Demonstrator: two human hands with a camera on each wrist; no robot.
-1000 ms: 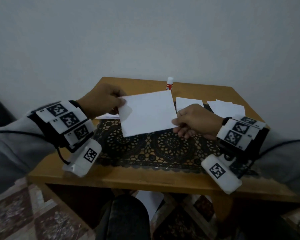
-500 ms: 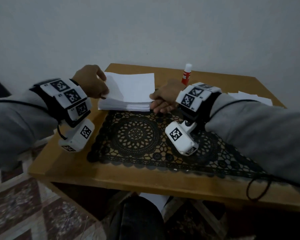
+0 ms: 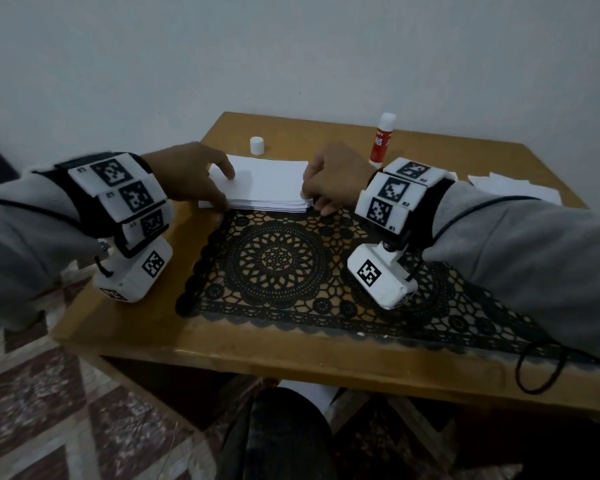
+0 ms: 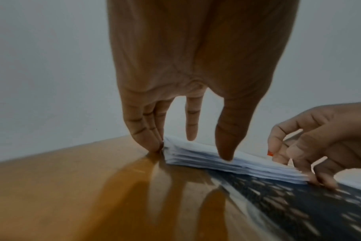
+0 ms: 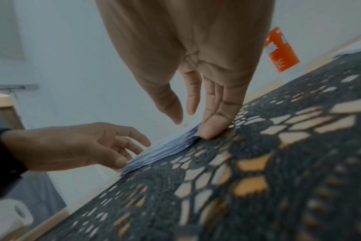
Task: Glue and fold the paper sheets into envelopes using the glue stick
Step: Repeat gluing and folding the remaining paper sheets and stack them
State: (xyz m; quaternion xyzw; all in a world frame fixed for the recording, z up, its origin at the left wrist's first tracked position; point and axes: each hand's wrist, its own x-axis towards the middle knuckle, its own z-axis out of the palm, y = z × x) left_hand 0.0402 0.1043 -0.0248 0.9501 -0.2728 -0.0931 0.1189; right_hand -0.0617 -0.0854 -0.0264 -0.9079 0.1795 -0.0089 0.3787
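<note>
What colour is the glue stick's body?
Red, with a white top: the glue stick shows best in the head view.

sleeves (image 3: 520, 258): grey, long, soft-looking fabric on both arms
wrist bands (image 3: 84, 202): black straps under the white gear
marker blocks (image 3: 125, 188): white plates wrapped round each wrist, black square codes printed on them, tiny numbers at the corners
cameras (image 3: 378, 275): chunky white boxes slung under each wrist, one code each
cables (image 3: 537, 372): thin black, one loops at about 4 o'clock of the right sleeve
trousers (image 3: 274, 441): dark, at 6 o'clock
</note>
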